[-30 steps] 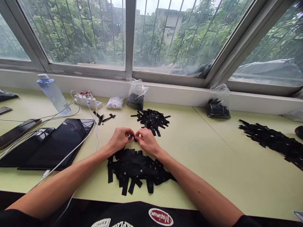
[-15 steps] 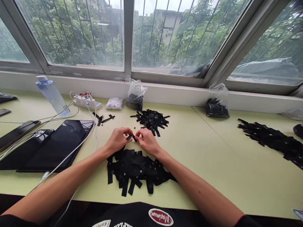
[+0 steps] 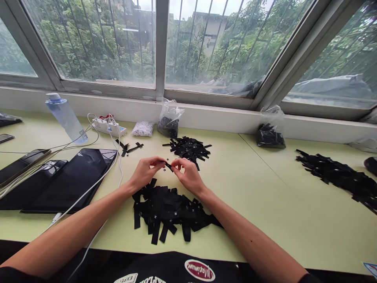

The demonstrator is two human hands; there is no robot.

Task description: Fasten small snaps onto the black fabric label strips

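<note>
Between my two hands, a short black fabric strip (image 3: 168, 166) is stretched, pinched at both ends. My left hand (image 3: 149, 171) is closed on its left end, and my right hand (image 3: 186, 172) on its right end. A small dark ring-like piece (image 3: 164, 169) lies on the table just under the strip, and another small round piece (image 3: 167, 159) lies just beyond it. Nearer to me spreads a heap of black strips (image 3: 173, 208), some with white letter marks. Past my fingers is a second pile of black strips (image 3: 191, 148).
On the left lie a tablet (image 3: 79, 177), cables, a power strip (image 3: 108, 126) and a tilted water bottle (image 3: 67, 118). Clear bags of black pieces (image 3: 169, 124) (image 3: 269, 133) and a white packet (image 3: 142, 129) line the window. More black strips (image 3: 335, 173) lie far right.
Both hands have lifted slightly away from the near heap, and the strip between them has turned and straightened. A small ring-like piece now shows on the table below it.
</note>
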